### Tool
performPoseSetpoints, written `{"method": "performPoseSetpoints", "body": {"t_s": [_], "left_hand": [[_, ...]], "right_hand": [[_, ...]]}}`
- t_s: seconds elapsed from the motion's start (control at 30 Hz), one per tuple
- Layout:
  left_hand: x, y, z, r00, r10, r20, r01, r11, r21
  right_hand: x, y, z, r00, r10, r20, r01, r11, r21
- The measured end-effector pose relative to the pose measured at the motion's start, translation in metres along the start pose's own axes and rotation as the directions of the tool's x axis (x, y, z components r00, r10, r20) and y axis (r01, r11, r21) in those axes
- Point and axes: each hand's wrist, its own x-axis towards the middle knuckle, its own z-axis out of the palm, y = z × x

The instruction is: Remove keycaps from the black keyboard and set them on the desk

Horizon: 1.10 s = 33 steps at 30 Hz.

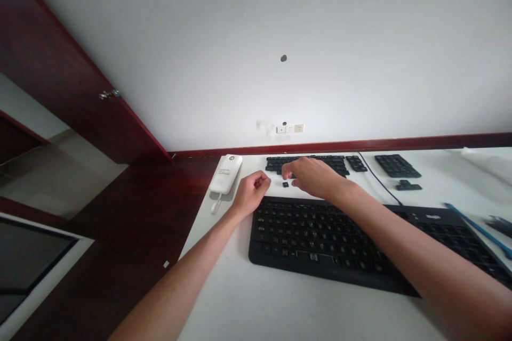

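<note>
1. Two bare hands reach over one white table: one left, one right.
2. The left hand has its fingers curled in toward the thumb, nearly closed, just beyond the near-left corner region of the keyboard's far edge. Whether anything is pinched inside it, I cannot tell.
3. The right hand is partly open, palm down, its fingers bent and a gap showing between thumb and forefinger. No object shows in that gap.
4. One loose black keycap lies on the table between the two hands, just beside the right fingertips.
5. One black keyboard lies flat beneath the right forearm, with bare key positions visible across it.
6. Four groups of dark keycaps sit beyond the keyboard: one long block, partly covered by the right hand; one small block; one larger block; and one little cluster nearer the keyboard. The single keys are too small to count.
7. One thin cable runs from the keyboard's far edge, between the small and larger blocks.
8. One white device with one strap lies left of the left hand.
9. One blue tool lies at the right, partly over the keyboard; one dark object beside it is blurred.
</note>
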Motion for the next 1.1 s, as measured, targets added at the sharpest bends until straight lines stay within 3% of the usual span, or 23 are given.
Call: {"method": "performPoseSetpoints", "body": {"t_s": [0.37,0.5,0.57,0.67,0.73,0.8,0.9,1.1], "left_hand": [[0.000,0.000,0.000,1.000,-0.006,0.000,0.006,1.000,-0.020],[0.000,0.001,0.000,1.000,-0.009,-0.001,0.009,0.999,-0.035],[0.000,0.002,0.001,1.000,-0.003,-0.008,0.002,0.999,-0.047],[-0.001,0.004,0.001,0.998,0.028,-0.049,-0.031,0.998,-0.056],[-0.003,0.007,0.002,0.996,0.062,-0.067,-0.065,0.997,-0.044],[-0.005,0.009,0.002,0.993,0.103,-0.064,-0.104,0.995,-0.014],[-0.008,0.013,0.002,0.985,0.163,-0.049,-0.161,0.986,0.043],[-0.010,0.013,0.002,0.975,0.223,-0.004,-0.222,0.968,0.117]], "right_hand": [[0.006,-0.008,0.023,0.997,-0.075,0.023,0.076,0.995,-0.062],[0.008,-0.003,0.017,0.997,-0.081,0.003,0.080,0.990,0.117],[0.010,0.003,0.010,0.995,-0.104,0.005,0.095,0.927,0.364],[0.014,0.015,0.004,0.989,-0.131,0.061,0.050,0.706,0.707],[0.016,0.022,0.003,0.983,-0.156,0.098,0.011,0.585,0.811],[0.017,0.027,0.004,0.976,-0.180,0.121,-0.011,0.517,0.856],[0.018,0.031,0.006,0.968,-0.197,0.155,-0.042,0.480,0.876],[0.016,0.026,0.003,0.971,-0.199,0.135,-0.005,0.545,0.839]]}}
